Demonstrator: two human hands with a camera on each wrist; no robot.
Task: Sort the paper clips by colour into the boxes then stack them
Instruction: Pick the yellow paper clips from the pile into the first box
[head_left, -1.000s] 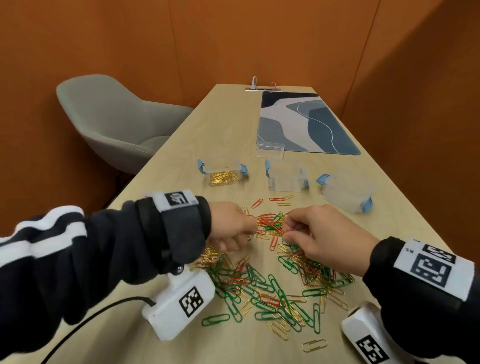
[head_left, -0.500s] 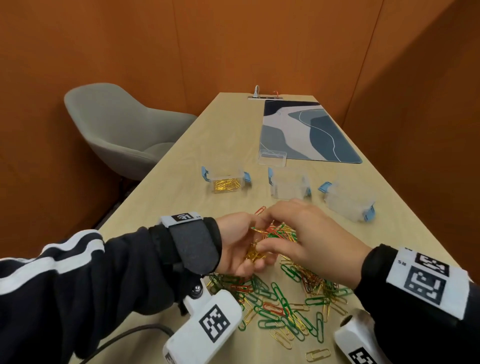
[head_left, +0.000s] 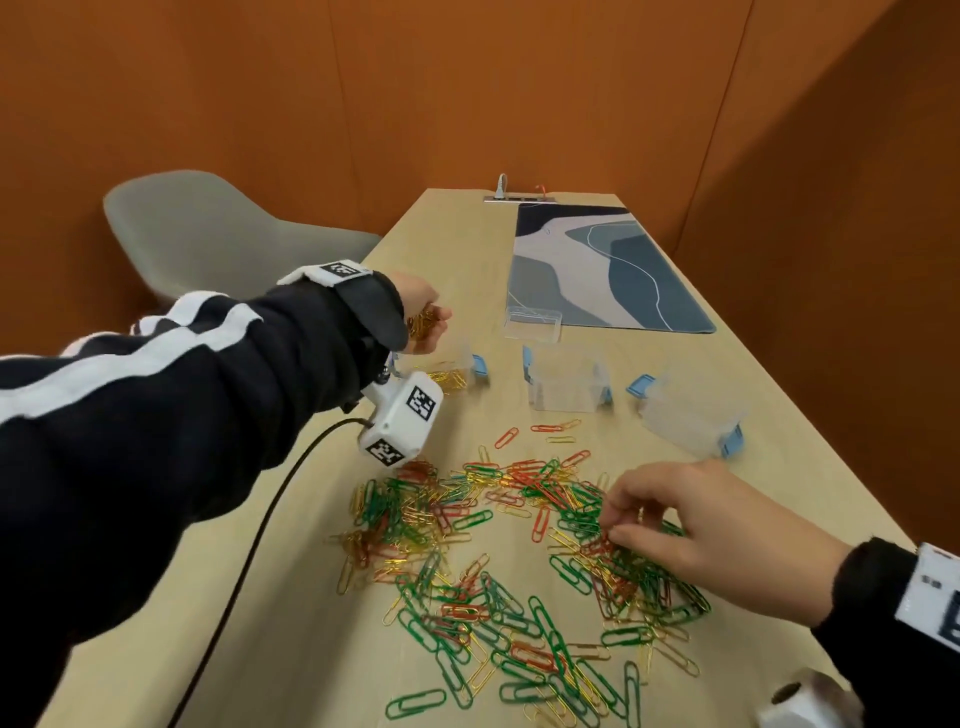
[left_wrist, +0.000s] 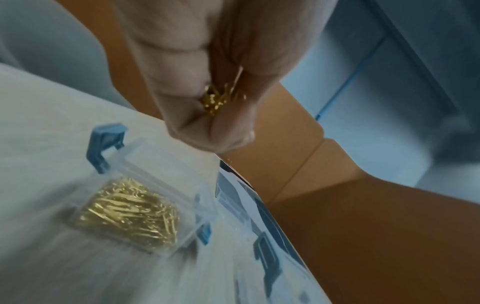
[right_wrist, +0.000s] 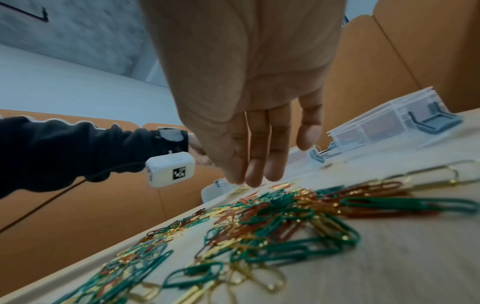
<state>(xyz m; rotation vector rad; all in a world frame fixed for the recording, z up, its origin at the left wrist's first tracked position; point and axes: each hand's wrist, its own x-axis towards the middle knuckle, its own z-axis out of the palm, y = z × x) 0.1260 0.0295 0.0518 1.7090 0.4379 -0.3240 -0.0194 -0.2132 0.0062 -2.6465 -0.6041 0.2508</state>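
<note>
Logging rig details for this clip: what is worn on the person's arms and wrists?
Both arms wear black sleeves; the left sleeve has white stripes along it. Each wrist has a dark strap with a white square-code tag. A white camera box with black square codes and a black cable hangs under the left wrist.

No words, brand names or numbers can be read anywhere.

Signs present, all black-and-white square code patterns, not readable as text:
- One on the white band (head_left: 332, 271) strapped over the left sleeve.
- Two on the white camera block (head_left: 402, 418) under the left wrist, one on its upper face, one on its lower face; the same block (right_wrist: 170, 171) shows one pattern from the right wrist view.
- One, blurred and cut by the edge, on the white band (head_left: 935, 603) at the right wrist.

The clear boxes carry no visible label.
</note>
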